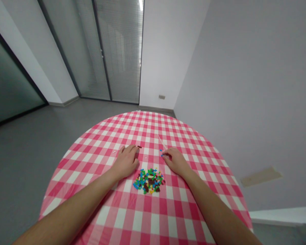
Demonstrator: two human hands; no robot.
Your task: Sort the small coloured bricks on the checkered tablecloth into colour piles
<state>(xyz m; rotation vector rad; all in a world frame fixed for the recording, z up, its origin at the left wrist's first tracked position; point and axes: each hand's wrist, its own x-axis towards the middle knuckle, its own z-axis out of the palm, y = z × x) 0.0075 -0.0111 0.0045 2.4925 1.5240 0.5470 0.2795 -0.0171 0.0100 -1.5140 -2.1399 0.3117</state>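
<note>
A pile of small toy bricks (149,181) in blue, green, brown, yellow and other colours lies on the checked tablecloth between my forearms. My left hand (128,160) rests palm down to the upper left of the pile, fingers stretched out and thumb apart. At its fingertips lies a dark brown brick piece (139,147). On the other side, my right hand (175,160) is curled, with thumb and forefinger closing round a small blue brick (162,155). Another blue brick (160,150) sits just beyond those fingertips.
A red-and-white checked cloth (153,221) covers the round table. A thin clear strip (161,141) lies beyond my right hand, and a small pale piece (114,151) left of my left hand. Glass doors (117,51) and a grey wall (257,85) stand behind.
</note>
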